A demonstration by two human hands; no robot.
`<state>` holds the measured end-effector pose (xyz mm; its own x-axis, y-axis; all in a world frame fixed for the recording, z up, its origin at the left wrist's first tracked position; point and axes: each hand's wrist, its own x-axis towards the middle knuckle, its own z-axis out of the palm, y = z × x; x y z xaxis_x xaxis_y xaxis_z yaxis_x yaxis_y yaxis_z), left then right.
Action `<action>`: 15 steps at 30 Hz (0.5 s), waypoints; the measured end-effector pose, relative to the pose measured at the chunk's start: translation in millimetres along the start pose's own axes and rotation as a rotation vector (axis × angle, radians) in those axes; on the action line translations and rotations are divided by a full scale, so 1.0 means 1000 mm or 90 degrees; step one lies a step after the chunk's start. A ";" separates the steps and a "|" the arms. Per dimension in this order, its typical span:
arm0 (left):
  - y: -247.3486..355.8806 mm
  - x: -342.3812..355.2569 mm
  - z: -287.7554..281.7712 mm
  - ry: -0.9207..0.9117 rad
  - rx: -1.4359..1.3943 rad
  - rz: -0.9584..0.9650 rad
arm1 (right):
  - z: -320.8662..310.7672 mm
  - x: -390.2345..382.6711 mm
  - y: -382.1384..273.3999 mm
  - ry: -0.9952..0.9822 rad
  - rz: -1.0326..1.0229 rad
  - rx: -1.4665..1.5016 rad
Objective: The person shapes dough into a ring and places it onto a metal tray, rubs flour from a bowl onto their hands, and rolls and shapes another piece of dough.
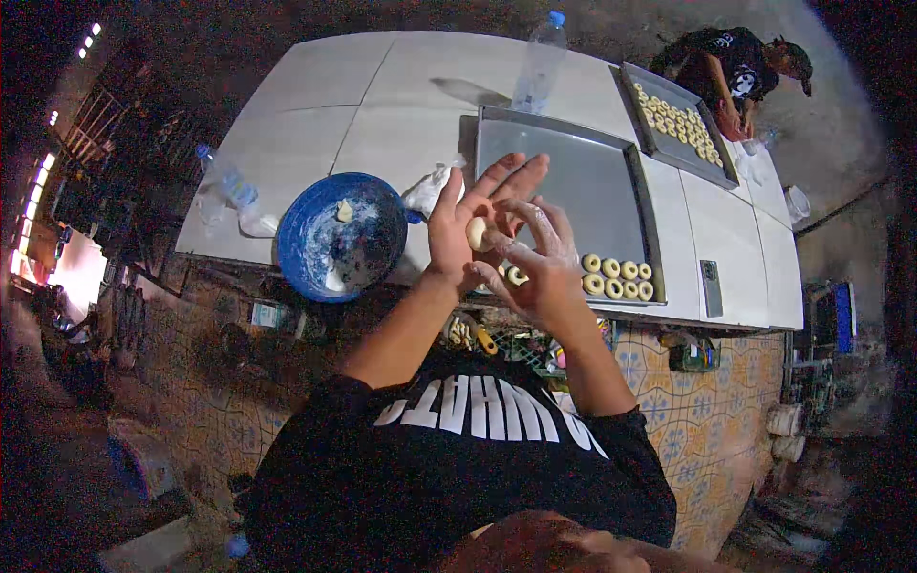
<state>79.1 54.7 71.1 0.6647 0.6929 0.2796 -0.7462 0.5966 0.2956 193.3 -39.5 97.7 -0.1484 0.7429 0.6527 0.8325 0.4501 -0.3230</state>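
A small, pale, rounded piece of dough rests against the palm of my left hand, whose fingers stretch out toward the far side. Flour-dusted, my right hand bends over from the right, its fingertips at the dough, which they partly cover. Both hands are above the near left part of a large metal tray. Dough rings stand in short rows along the tray's near right edge. More rings show below my hands, partly hidden by them.
Left of my hands is a blue basin with flour and a dough lump. A white plastic bag lies beside it. Clear bottles stand behind. A phone lies at right. Far right, a person works by another ring-filled tray.
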 end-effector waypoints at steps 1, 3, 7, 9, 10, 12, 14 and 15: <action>0.000 0.000 0.000 0.007 0.014 0.000 | 0.000 0.000 0.000 -0.007 -0.004 -0.012; 0.000 0.000 -0.001 -0.014 -0.018 -0.011 | -0.001 0.001 -0.002 -0.007 -0.004 -0.037; 0.000 0.000 0.000 0.030 0.044 -0.015 | 0.001 0.002 -0.002 -0.012 0.014 -0.024; 0.000 0.002 -0.004 0.023 0.007 -0.016 | 0.001 0.002 -0.001 -0.019 0.021 -0.027; 0.000 0.002 -0.004 0.016 -0.029 -0.016 | 0.002 0.003 -0.001 -0.027 0.027 -0.030; -0.002 0.001 -0.005 0.017 0.009 -0.002 | 0.003 0.000 0.001 -0.026 0.036 -0.022; -0.002 0.001 -0.008 -0.007 0.039 0.003 | 0.002 0.002 -0.001 -0.039 0.016 -0.027; -0.002 0.001 -0.011 -0.007 0.029 0.004 | 0.006 0.000 0.003 -0.033 0.005 -0.033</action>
<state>81.2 58.8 61.0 0.6607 0.6916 0.2919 -0.7479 0.5734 0.3345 192.3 -35.6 92.5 -0.1675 0.7718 0.6135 0.8605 0.4181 -0.2911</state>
